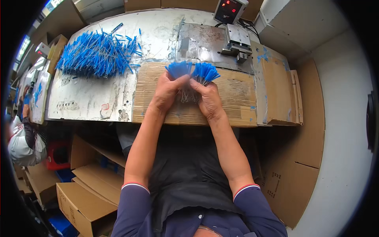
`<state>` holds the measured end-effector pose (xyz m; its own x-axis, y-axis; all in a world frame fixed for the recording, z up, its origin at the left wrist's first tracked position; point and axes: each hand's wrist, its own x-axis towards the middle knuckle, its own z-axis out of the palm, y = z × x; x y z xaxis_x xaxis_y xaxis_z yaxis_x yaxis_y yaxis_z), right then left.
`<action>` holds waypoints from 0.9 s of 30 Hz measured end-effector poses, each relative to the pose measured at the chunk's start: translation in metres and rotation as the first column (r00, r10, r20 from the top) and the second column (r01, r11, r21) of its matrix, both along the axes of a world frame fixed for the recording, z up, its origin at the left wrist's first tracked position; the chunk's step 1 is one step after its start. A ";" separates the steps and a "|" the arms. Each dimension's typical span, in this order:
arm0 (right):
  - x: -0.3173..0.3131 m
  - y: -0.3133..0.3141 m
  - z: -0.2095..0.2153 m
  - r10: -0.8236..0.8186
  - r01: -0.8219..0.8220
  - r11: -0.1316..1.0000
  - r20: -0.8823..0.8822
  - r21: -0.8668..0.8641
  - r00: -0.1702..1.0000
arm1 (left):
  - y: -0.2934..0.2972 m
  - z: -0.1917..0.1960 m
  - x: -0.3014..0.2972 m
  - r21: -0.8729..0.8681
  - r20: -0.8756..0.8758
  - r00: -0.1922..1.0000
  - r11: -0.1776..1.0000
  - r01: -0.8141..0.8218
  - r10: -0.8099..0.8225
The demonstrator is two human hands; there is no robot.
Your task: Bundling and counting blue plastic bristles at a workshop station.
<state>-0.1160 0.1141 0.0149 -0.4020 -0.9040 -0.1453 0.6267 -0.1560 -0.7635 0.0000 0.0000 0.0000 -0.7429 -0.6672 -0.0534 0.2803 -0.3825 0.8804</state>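
Both my hands are side by side over the taped cardboard (154,106) on the bench, each closed round a bundle of thin wire pieces with blue ends. My left hand (166,91) grips the left bundle (178,69), which is blurred. The right bundle (206,72) fans out above my right hand (209,98). My thumbs nearly meet between them. Pale wire loops (189,96) hang below, toward me. A large pile of the same blue-ended wires (98,55) lies at the far left of the bench, with several loose ones beside it.
At the back right a metal fixture (238,39) sits on a steel plate (197,43), near a box with a red display (230,11). Cardboard (276,87) covers the bench's right end. Open cartons (87,201) stand below left. Another person (25,140) is at the far left.
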 end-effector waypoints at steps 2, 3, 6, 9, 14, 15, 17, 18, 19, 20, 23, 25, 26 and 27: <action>0.001 0.000 -0.001 -0.025 0.028 0.999 -0.087 0.032 0.996 | 0.004 0.006 0.000 -0.023 0.039 0.998 0.999 -0.042 0.043; 0.003 -0.002 0.001 -0.026 0.029 0.999 -0.086 0.029 0.996 | 0.003 0.009 0.000 -0.027 0.039 0.998 0.999 -0.041 0.042; 0.006 -0.006 0.004 -0.095 0.096 0.995 -0.045 0.020 0.994 | 0.001 0.010 -0.001 -0.024 0.004 0.999 0.999 -0.043 0.043; 0.004 -0.006 0.003 -0.040 0.039 0.999 0.075 0.012 0.996 | -0.004 0.004 0.000 0.085 -0.029 0.999 0.996 -0.017 0.020; 0.008 -0.003 0.009 -0.031 0.034 0.998 0.076 -0.044 0.997 | -0.006 0.006 0.006 0.064 0.046 0.999 0.998 0.018 -0.021; 0.008 -0.004 0.008 -0.032 0.035 0.998 0.076 -0.044 0.997 | -0.003 0.009 0.004 0.065 0.045 0.999 0.998 0.019 -0.022; 0.008 -0.005 0.004 -0.077 0.075 0.997 -0.093 -0.019 0.993 | 0.005 0.014 -0.003 0.002 0.037 0.997 0.998 -0.070 0.070; 0.008 -0.005 0.004 -0.075 0.073 0.997 -0.092 -0.019 0.993 | 0.004 0.012 -0.002 0.002 0.037 0.997 0.997 -0.072 0.072; 0.008 -0.006 0.003 -0.061 0.060 0.998 -0.032 -0.030 0.998 | 0.002 0.010 0.000 0.012 0.039 0.997 0.998 -0.060 0.059; 0.006 -0.006 0.002 -0.047 0.048 0.998 0.027 -0.042 0.999 | 0.000 0.008 0.001 0.022 0.041 0.998 0.999 -0.047 0.046; 0.004 -0.006 0.001 -0.008 0.016 0.998 0.134 -0.057 0.991 | 0.000 0.009 0.000 0.098 0.001 0.999 0.994 -0.041 0.041; 0.001 -0.006 0.001 -0.015 0.024 0.998 0.136 -0.064 0.991 | 0.003 0.013 -0.001 0.096 -0.012 0.999 0.995 -0.036 0.037; 0.000 -0.006 0.000 -0.020 0.030 0.997 0.139 -0.072 0.990 | 0.004 0.014 -0.002 0.093 -0.024 0.999 0.995 -0.033 0.035; 0.001 -0.006 0.001 -0.019 0.029 0.997 0.139 -0.072 0.990 | 0.003 0.012 -0.001 0.093 -0.024 0.999 0.995 -0.034 0.036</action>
